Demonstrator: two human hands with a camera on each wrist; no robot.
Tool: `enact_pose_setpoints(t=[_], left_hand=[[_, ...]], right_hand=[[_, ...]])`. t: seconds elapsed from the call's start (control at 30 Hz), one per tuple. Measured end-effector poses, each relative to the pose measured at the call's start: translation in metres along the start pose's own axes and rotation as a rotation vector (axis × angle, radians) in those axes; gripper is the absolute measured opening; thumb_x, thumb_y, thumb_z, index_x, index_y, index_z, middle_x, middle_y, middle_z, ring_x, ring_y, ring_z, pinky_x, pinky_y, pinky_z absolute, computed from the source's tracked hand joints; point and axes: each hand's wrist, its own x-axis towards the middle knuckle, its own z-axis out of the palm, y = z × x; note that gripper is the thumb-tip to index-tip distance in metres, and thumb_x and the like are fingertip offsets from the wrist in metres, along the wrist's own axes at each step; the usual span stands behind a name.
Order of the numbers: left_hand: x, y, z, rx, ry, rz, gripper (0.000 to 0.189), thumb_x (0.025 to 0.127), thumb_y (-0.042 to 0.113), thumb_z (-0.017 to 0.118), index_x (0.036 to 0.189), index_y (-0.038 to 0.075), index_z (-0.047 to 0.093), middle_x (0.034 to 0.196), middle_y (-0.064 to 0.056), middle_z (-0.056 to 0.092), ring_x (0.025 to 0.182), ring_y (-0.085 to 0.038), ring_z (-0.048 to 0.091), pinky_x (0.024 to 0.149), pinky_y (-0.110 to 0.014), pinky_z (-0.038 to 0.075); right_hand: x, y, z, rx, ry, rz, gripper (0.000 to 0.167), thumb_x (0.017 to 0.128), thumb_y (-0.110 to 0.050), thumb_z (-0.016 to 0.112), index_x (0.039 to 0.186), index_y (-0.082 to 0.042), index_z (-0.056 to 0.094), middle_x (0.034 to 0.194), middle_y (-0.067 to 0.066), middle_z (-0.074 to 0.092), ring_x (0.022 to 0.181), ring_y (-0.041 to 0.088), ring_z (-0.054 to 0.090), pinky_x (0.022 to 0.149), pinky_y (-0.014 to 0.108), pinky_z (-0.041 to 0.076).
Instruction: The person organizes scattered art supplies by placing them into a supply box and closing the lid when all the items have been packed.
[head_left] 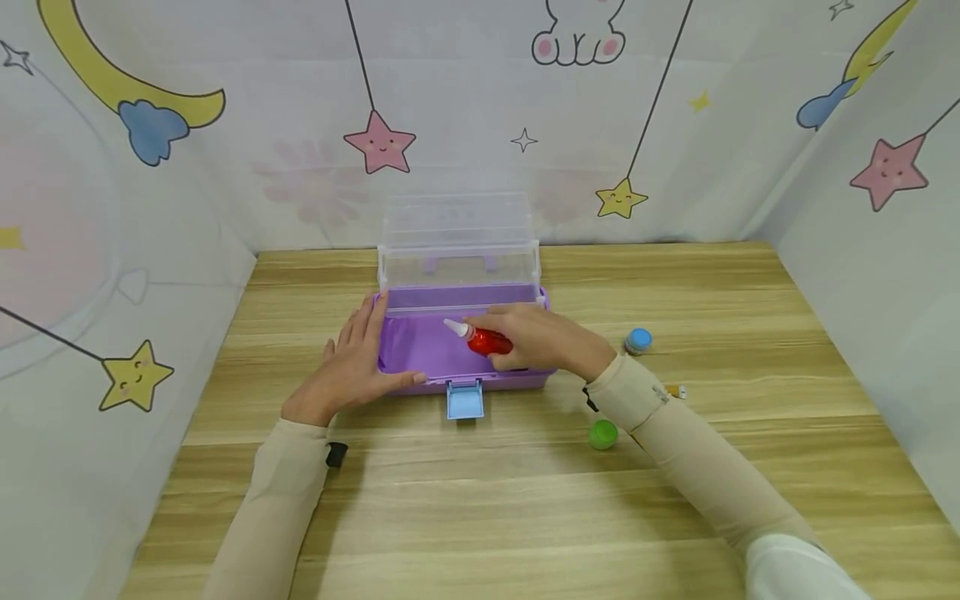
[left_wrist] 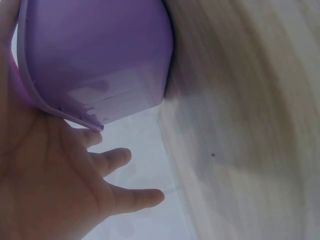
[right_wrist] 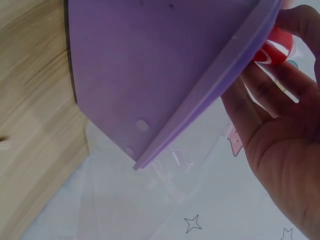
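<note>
A purple storage box (head_left: 450, 382) stands on the table with its clear lid (head_left: 457, 223) raised at the back and its light-blue latch (head_left: 465, 400) hanging down in front. My left hand (head_left: 352, 360) rests on the box's left rim, fingers spread and thumb along the front edge. In the left wrist view that hand (left_wrist: 55, 175) lies against the rim, its fingers apart. Over the box's right half, my right hand (head_left: 532, 337) holds a small red squeeze bottle (head_left: 489, 342), its pale pointed nozzle aimed left. The right wrist view shows the red bottle (right_wrist: 276, 47) partly hidden behind the rim.
Right of the box are a small blue-lidded jar (head_left: 638, 340) and a green jar (head_left: 603, 434). A small orange item with a white end (head_left: 677, 391) is partly covered by the right forearm. Printed fabric walls (head_left: 465, 83) border the wooden table (head_left: 450, 517) at back and sides.
</note>
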Motion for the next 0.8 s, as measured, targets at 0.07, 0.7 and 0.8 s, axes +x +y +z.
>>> enact_pose_setpoints(t=[0.07, 0.7, 0.8], left_hand=[[0.0, 0.0, 0.0, 0.001, -0.001, 0.001, 0.132, 0.075, 0.081, 0.067, 0.16, 0.032, -0.022, 0.17, -0.006, -0.015, 0.154, -0.048, 0.003, 0.107, -0.084, 0.009], [0.001, -0.001, 0.0, 0.0, -0.001, 0.003, 0.133, 0.075, 0.082, 0.067, 0.16, 0.032, -0.022, 0.17, -0.006, -0.016, 0.154, -0.049, 0.003, 0.107, -0.084, 0.009], [0.0, -0.001, 0.0, -0.001, 0.003, 0.001, 0.132, 0.075, 0.082, 0.067, 0.16, 0.032, -0.021, 0.17, -0.006, -0.016, 0.154, -0.048, 0.003, 0.107, -0.084, 0.009]], right_hand=[[0.0, 0.0, 0.001, 0.0, -0.015, 0.009, 0.061, 0.093, -0.024, 0.069, 0.151, -0.019, 0.051, 0.122, 0.004, 0.066, 0.095, 0.019, 0.06, 0.076, 0.029, 0.054], [-0.003, 0.009, -0.003, 0.002, -0.146, -0.045, 0.054, 0.095, -0.016, 0.068, 0.147, -0.018, 0.057, 0.106, 0.002, 0.067, 0.084, 0.017, 0.057, 0.07, 0.027, 0.048], [-0.004, 0.01, -0.004, 0.014, -0.175, -0.048, 0.053, 0.096, -0.014, 0.068, 0.147, -0.019, 0.056, 0.112, 0.002, 0.069, 0.088, 0.017, 0.057, 0.073, 0.028, 0.048]])
